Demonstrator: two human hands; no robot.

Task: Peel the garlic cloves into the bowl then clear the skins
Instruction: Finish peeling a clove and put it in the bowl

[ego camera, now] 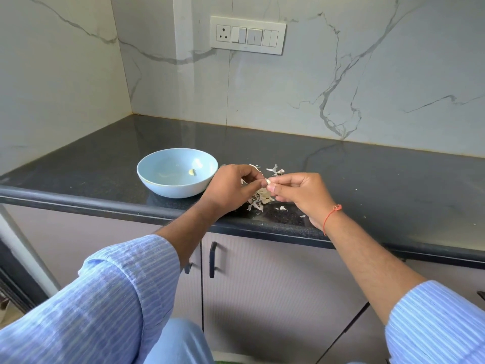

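Observation:
A pale blue bowl stands on the dark counter with one peeled clove inside. Just right of it, my left hand and my right hand meet above the counter and both pinch a small garlic clove between thumb and fingers. A curl of skin sticks up from the left fingers. Beneath and behind the hands lies a heap of papery garlic skins, with more skins farther back.
Small skin flakes dot the counter near its front edge. Marble walls close the counter at the back and left, with a switch panel on the back wall. Cupboard doors with dark handles sit below.

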